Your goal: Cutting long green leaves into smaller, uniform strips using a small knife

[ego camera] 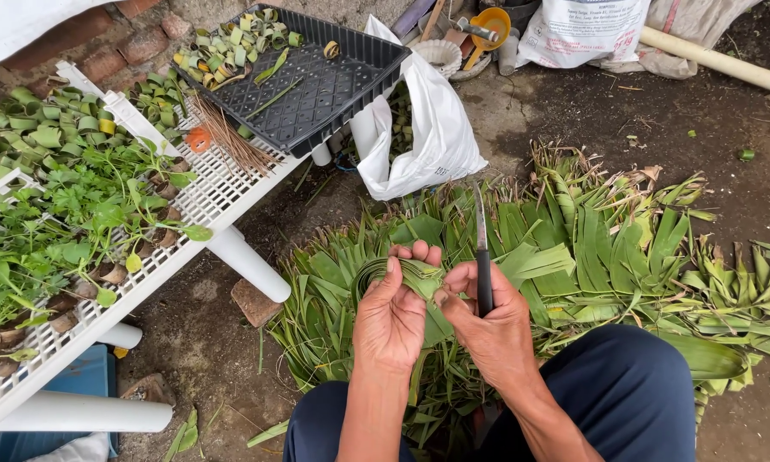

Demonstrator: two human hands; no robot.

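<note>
My left hand (391, 315) grips a green leaf strip coiled into a ring (413, 275). My right hand (487, 318) touches the coil's right side with the thumb and also holds a thin dark knife (481, 248), blade pointing up. Both hands are over my lap, above a heap of cut green leaves (590, 248) spread on the ground. My knees in dark blue trousers (628, 389) show at the bottom.
A white slatted rack (218, 192) at left holds seedlings in leaf-ring pots (68, 218) and a bundle of thin sticks (231, 141). A black tray (316, 85) with rolled leaf rings rests on it. A white plastic bag (436, 128), sacks and a pipe lie behind.
</note>
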